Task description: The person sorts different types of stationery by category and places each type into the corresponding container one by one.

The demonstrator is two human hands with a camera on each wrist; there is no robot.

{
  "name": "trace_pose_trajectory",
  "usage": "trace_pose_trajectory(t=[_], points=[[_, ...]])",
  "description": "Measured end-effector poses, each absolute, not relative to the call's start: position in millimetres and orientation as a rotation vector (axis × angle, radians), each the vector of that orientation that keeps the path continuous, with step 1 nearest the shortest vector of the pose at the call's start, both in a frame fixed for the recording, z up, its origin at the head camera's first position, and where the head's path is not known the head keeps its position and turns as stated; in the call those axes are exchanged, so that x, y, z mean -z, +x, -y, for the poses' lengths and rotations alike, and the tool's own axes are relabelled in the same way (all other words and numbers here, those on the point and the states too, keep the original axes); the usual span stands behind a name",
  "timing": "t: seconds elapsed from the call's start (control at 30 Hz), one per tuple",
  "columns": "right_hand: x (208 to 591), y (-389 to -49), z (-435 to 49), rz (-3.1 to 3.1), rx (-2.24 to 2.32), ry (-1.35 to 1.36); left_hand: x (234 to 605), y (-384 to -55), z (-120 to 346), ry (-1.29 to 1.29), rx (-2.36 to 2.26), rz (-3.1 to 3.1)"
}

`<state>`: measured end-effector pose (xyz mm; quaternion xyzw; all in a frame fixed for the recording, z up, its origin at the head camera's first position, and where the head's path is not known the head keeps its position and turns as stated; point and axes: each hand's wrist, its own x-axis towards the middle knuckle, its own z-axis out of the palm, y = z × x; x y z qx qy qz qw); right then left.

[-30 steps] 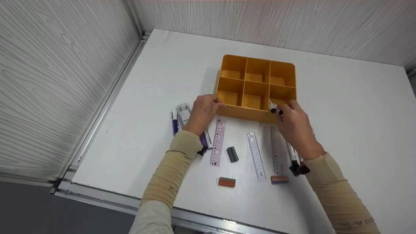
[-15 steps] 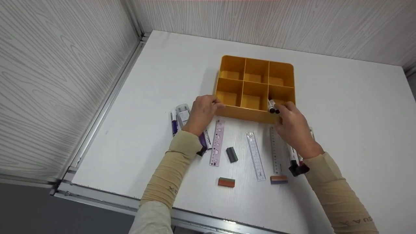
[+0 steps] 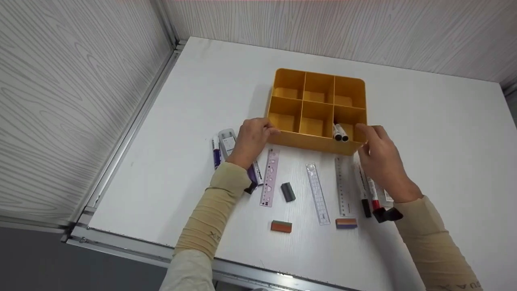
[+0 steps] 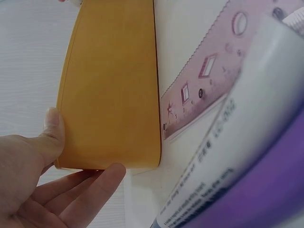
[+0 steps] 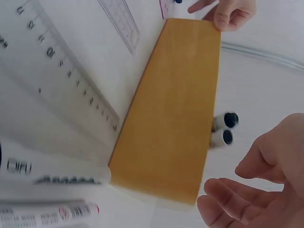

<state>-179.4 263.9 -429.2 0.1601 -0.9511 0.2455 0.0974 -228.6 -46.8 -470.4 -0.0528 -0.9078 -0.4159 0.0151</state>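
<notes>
A yellow organizer box (image 3: 311, 140) with several compartments stands on the white table. My left hand (image 3: 252, 135) grips its front left corner, thumb (image 4: 53, 124) on the rim and fingers along the side. At the front right corner is my right hand (image 3: 381, 157), fingers loosely bent with nothing between them; in the right wrist view its fingertips (image 5: 216, 187) are close to the box edge. Two white markers (image 3: 340, 132) with black ends lean in the front right compartment, their ends poking over the front rim. The other compartments hold nothing visible.
In front of the box lie a pink ruler (image 3: 270, 178), two clear rulers (image 3: 318, 194), a grey eraser (image 3: 288, 192) and two striped erasers (image 3: 281, 226). More markers (image 3: 373, 190) lie under the right wrist. Left of the left hand are a purple marker (image 3: 216, 153) and a grey case (image 3: 228, 139).
My right hand has let go of the two markers, leaving them in the front right compartment, and has moved right to the box corner. My left hand has stayed in place.
</notes>
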Motion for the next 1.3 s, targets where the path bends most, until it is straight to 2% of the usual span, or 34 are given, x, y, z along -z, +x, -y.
trace_pose_trajectory(t=[0.3,0.6,1.3], points=[[421,-166,-301,2.759,-0.720,0.328,471,-230,45,-0.163,1.297,2.832],[433,-148,-327,2.699,-0.718,0.292,471,-230,44,-0.155,1.260,2.862],[467,-118,-330,3.093,-0.708,0.074,473,-232,51,-0.212,1.248,2.808]])
